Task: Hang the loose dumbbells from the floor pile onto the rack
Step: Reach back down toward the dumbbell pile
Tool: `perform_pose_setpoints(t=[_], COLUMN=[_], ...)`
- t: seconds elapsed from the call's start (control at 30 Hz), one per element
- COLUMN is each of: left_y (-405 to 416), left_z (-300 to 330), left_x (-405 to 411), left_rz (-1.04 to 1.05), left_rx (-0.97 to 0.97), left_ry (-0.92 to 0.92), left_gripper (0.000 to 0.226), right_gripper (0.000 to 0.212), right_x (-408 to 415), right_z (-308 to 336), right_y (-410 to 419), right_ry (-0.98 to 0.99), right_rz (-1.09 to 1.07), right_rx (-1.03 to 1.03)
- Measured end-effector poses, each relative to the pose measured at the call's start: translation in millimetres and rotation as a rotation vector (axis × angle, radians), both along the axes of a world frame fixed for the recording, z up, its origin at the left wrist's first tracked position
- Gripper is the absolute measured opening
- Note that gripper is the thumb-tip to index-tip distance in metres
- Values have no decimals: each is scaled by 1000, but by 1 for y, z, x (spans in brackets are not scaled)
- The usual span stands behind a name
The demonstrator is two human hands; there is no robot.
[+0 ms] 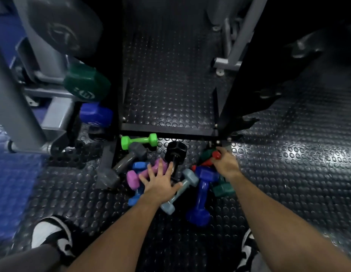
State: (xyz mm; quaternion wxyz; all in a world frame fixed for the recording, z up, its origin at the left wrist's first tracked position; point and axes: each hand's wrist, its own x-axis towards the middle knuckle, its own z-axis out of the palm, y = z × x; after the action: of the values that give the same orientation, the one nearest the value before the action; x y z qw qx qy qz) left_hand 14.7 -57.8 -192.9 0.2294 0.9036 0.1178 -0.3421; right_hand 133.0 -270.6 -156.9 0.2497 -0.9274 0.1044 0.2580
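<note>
You're over a black studded rubber floor [308,154]; grey machine frames [43,79] stand beyond your left hand, a blue mat [11,185] beside it.

Small dumbbells are piled on the floor below the black rack [170,131]: a bright green one [139,141], a gray one [121,165], a pink one [146,172], a dark blue one [202,195], and a pale gray-blue one [179,190].

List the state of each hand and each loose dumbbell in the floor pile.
left hand: open, fingers spread over the pile
right hand: grips the red dumbbell
red dumbbell: held
pink dumbbell: lying under the left hand
bright green dumbbell: lying by the rack base
dark blue dumbbell: lying
grey dumbbell: lying
</note>
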Motion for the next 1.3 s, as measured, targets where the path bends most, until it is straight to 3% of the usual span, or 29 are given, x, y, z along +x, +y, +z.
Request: perform_pose_setpoints(t=[0.1, 0.27, 0.6, 0.77, 0.83, 0.9, 1.0, 1.1, 1.3], left_y=[-1, -2, 3, 5, 7, 9, 17, 20, 19], left_z=[-17, -28, -25, -16, -2, 18, 64, 111, 195], left_x=[-5, -7, -1, 4, 14, 30, 53, 72, 85], left_rz=[-19, -21, -32, -11, 124, 389, 632, 646, 521], left_rx=[15, 13, -6, -9, -101, -292, -525, -632, -586], left_ry=[49, 38, 77, 116, 36, -133, -360, -453, -503], left_gripper=[81, 76, 80, 80, 70, 64, 84, 76, 52], right_gripper=[56, 23, 28, 29, 30, 31, 29, 30, 31], right_x=[11, 22, 30, 41, 44, 47, 46, 41, 29], right_z=[-9, -21, 0, 36, 56, 77, 112, 147, 224], right_y=[-3, -8, -10, 4, 12, 17, 20, 22, 17], right_ry=[43, 38, -46, -213, -210, -192, -199, -210, -274], right_rz=[12, 44, 135, 81, 70, 74, 99, 119, 87], right_rx=[20, -30, 36, 262, 354, 430, 490, 556, 656])
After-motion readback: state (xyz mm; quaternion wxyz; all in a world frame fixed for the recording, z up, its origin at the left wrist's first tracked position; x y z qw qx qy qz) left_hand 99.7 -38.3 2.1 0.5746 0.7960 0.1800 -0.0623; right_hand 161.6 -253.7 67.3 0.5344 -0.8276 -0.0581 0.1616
